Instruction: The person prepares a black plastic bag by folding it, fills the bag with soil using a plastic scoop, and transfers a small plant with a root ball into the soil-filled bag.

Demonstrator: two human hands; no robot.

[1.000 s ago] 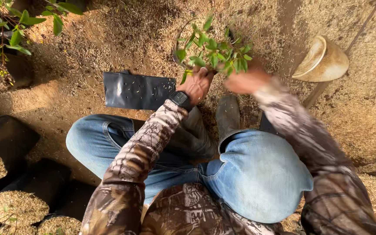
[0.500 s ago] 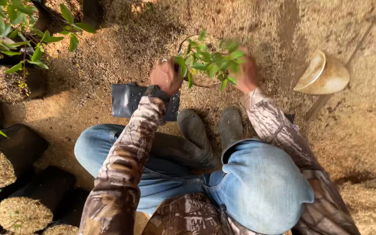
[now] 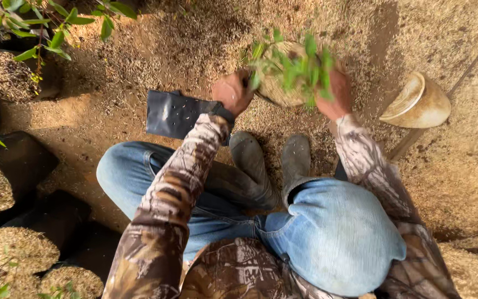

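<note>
Clearly the seedling bag [image 3: 283, 83] is the centre of things here — a small round bag packed to the brim with pale husk mix, leafy green shoots [image 3: 300, 63] springing out of its top, held up off the ground just beyond the person's boots [image 3: 275, 160]. The left hand [image 3: 232, 93] grips one side of the bag, the right hand [image 3: 336, 94] the other, both clasped around its wall. It looks soft-sided and fairly weighty for its size; I'd judge it wants support low on the sides, never by the thin, fragile stems, and kept upright so the loose fill stays in. Just left of the bag an empty black bag [image 3: 181, 113] lies flat on the husk-strewn ground [image 3: 471, 177]; well to its right sits a tan scoop [image 3: 416, 102]; far left, more filled black bags [image 3: 20, 249].
</note>
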